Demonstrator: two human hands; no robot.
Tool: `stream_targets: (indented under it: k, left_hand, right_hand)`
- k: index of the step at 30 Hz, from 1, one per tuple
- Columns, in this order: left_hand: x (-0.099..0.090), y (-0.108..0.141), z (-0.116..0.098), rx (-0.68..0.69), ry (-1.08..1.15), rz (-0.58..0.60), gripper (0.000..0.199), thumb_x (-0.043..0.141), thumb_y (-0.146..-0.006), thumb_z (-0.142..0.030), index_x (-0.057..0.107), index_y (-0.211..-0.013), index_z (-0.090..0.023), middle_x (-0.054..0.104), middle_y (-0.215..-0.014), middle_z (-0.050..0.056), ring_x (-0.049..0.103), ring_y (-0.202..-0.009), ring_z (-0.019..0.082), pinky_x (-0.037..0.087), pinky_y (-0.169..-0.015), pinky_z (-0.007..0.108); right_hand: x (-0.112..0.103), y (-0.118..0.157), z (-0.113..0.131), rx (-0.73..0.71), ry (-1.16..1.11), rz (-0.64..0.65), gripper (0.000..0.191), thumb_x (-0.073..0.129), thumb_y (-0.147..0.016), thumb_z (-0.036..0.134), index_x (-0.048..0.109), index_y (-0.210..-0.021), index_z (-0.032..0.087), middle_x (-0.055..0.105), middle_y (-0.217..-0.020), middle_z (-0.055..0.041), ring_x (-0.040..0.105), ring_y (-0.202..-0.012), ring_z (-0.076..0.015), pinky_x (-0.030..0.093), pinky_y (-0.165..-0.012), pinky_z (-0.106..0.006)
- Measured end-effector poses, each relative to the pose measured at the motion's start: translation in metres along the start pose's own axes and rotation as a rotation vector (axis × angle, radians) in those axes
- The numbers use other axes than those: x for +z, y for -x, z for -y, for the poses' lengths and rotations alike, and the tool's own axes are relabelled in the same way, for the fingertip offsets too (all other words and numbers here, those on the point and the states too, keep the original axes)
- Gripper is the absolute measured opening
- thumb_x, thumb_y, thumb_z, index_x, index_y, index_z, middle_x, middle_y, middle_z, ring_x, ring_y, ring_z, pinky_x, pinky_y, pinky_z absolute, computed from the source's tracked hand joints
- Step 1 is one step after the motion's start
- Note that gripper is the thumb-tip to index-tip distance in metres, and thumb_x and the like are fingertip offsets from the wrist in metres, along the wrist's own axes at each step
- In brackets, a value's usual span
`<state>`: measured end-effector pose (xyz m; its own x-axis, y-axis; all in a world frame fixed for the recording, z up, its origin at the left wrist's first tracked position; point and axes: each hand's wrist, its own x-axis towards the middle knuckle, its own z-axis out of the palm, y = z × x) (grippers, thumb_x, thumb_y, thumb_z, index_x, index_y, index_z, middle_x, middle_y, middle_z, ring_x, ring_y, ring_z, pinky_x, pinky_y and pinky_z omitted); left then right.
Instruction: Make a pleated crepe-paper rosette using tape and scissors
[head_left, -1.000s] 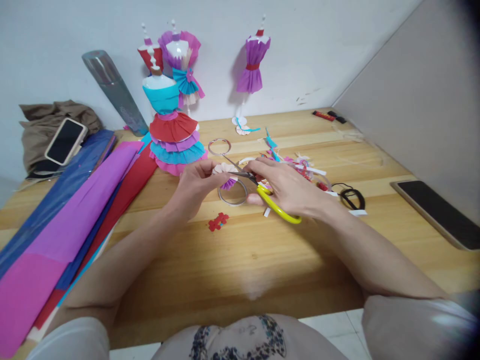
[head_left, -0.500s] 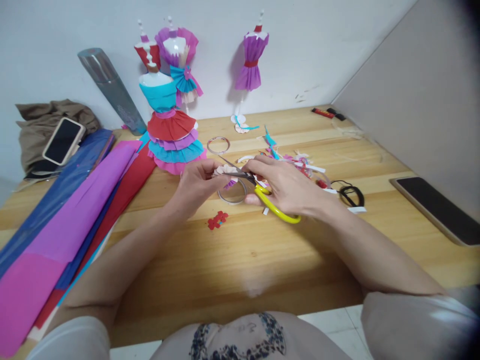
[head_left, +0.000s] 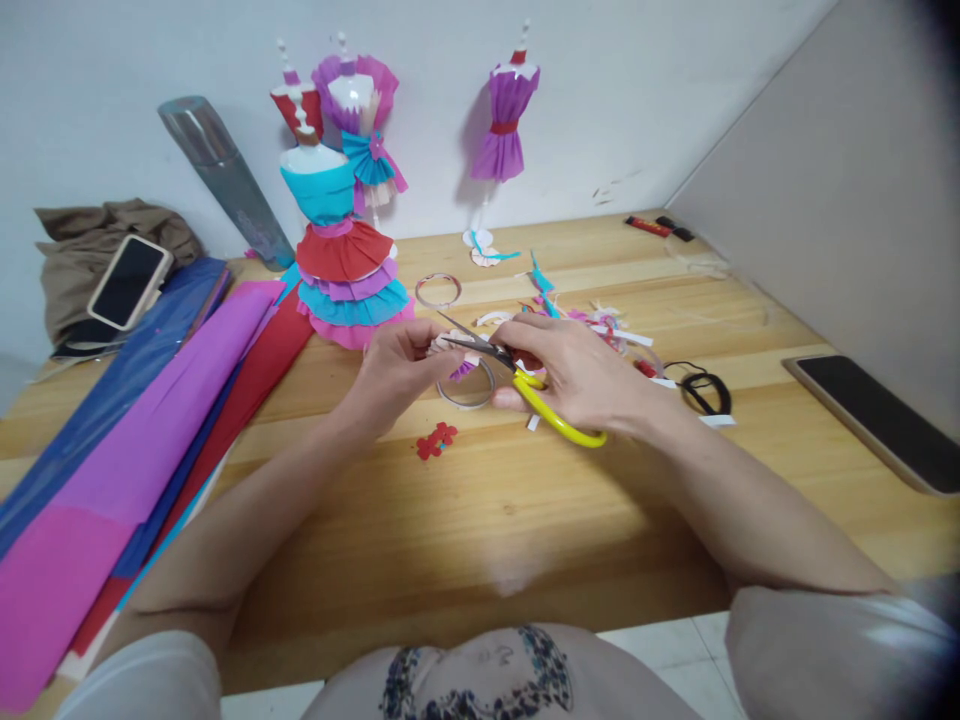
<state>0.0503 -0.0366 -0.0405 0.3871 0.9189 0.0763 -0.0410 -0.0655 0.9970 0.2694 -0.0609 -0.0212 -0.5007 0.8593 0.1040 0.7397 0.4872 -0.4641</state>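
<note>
My left hand (head_left: pixel 401 372) pinches a small pleated cream paper piece (head_left: pixel 453 343) between thumb and fingers, a bit of purple paper showing beneath it. In my right hand (head_left: pixel 574 375) are yellow-handled scissors (head_left: pixel 559 422), blades parted and pointing left across the cream paper. Below the blades lies a tape ring (head_left: pixel 489 392), partly hidden by the left hand. Small red paper flowers (head_left: pixel 436 441) rest on the table just in front. Left of my hands stands a mannequin in a layered paper dress (head_left: pixel 345 250).
Two more dressed mannequins stand behind, one in purple (head_left: pixel 501 125). Crepe paper (head_left: pixel 180 400) and a phone (head_left: pixel 129 283) lie left. Paper scraps (head_left: pixel 600 325), a black cord (head_left: pixel 705 392) and another phone (head_left: pixel 885 420) lie right. A spray bottle (head_left: pixel 225 180) leans on the wall.
The scissor blades have opened slightly wider at the cream paper. Both hands keep nearly the same position and grip.
</note>
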Motion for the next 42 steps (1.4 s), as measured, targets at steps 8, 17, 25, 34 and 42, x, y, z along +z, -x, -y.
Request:
stream_targets:
  k: [8,17,25,34,42]
  left_hand:
    - [0.0007,0.0011,-0.0021,0.006,0.005,-0.009,0.017,0.084,-0.071,-0.032,0.075,-0.072,-0.017,0.070,-0.070,0.001,0.059,-0.069,0.013,0.046,-0.065,0.026]
    - [0.0011,0.0011,0.0014,0.002,0.038,-0.005,0.021,0.085,-0.071,-0.035,0.076,-0.075,-0.016,0.071,-0.073,0.001,0.060,-0.068,0.013,0.046,-0.065,0.026]
    - [0.0024,0.0022,0.0002,0.011,0.056,-0.006,0.023,0.087,-0.071,-0.036,0.077,-0.077,-0.016,0.070,-0.072,0.001,0.059,-0.067,0.012,0.046,-0.064,0.025]
    - [0.0030,0.0011,0.0000,0.007,0.071,0.006,0.025,0.088,-0.069,-0.037,0.077,-0.077,-0.016,0.071,-0.073,0.001,0.059,-0.068,0.012,0.046,-0.064,0.025]
    - [0.0028,0.0011,0.0005,-0.012,0.061,0.006,0.023,0.085,-0.070,-0.035,0.078,-0.078,-0.015,0.073,-0.075,0.002,0.062,-0.069,0.014,0.048,-0.065,0.026]
  right_hand:
    - [0.0005,0.0019,-0.0008,0.015,0.044,-0.011,0.039,0.064,-0.087,0.057,0.058,-0.096,0.019,0.063,-0.094,-0.0111,0.057,-0.081,-0.0286,0.035,-0.072,-0.035]
    - [-0.0006,0.0003,0.0025,0.048,0.037,-0.016,0.039,0.059,-0.084,0.060,0.049,-0.087,0.023,0.056,-0.084,-0.0067,0.052,-0.077,-0.0259,0.031,-0.070,-0.033]
    - [-0.0014,-0.0009,0.0038,0.050,0.019,-0.011,0.048,0.051,-0.085,0.071,0.040,-0.079,0.025,0.051,-0.077,-0.0032,0.045,-0.070,-0.0220,0.026,-0.066,-0.032]
    - [-0.0015,0.0000,0.0038,0.024,0.008,-0.031,0.045,0.055,-0.086,0.065,0.038,-0.077,0.025,0.048,-0.073,-0.0010,0.041,-0.066,-0.0187,0.025,-0.065,-0.031]
    - [-0.0006,0.0002,0.0023,-0.018,0.004,-0.079,0.050,0.055,-0.088,0.067,0.035,-0.071,0.025,0.042,-0.064,0.0025,0.033,-0.055,-0.0139,0.022,-0.059,-0.031]
